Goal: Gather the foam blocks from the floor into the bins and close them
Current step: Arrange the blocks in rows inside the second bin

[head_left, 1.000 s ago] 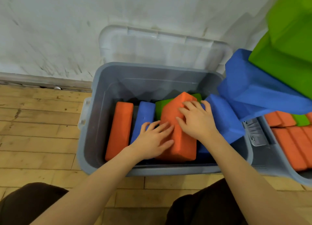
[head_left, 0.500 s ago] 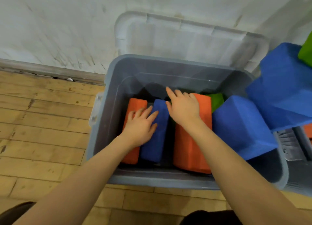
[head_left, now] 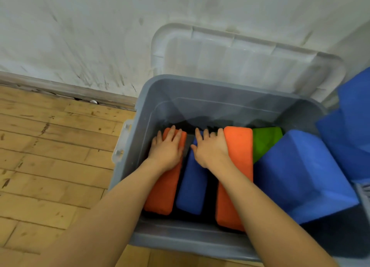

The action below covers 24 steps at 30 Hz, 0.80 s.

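Head view shows the grey bin [head_left: 140, 138] partly filled with foam blocks. Left hand [head_left: 167, 150] rests flat on an orange block [head_left: 162, 192]; right hand [head_left: 211, 148], fingers spread, presses the blue block [head_left: 192, 190] and the second orange block [head_left: 240, 146]. The lid [head_left: 240, 58] stands open, so closing remains.

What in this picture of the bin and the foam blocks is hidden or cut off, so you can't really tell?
Head view, the only one:
- Bin floor: covered by blocks and dark shadow.
- Green block: mostly hidden behind the right orange block and the large blue block.
- Narrow blue block: far end under the right hand.
- Left orange block: partly under the left hand.
- Blue foam at right: cut by the frame edge.
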Each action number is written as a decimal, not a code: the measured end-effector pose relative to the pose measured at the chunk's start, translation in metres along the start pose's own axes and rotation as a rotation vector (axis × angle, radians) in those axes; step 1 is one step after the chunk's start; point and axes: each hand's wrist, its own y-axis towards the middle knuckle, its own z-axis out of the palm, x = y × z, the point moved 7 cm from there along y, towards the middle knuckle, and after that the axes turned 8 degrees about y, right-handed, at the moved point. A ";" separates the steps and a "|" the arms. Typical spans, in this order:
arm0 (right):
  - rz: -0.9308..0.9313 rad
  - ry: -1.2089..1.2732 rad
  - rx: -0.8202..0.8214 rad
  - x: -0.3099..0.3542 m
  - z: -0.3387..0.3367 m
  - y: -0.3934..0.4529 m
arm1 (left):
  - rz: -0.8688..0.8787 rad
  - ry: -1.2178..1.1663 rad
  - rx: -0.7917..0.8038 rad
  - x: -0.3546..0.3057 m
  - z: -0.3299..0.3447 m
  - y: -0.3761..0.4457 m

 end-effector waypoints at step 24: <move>-0.230 0.730 -0.359 -0.045 -0.054 -0.092 | 0.183 -0.048 -0.226 -0.024 -0.091 -0.089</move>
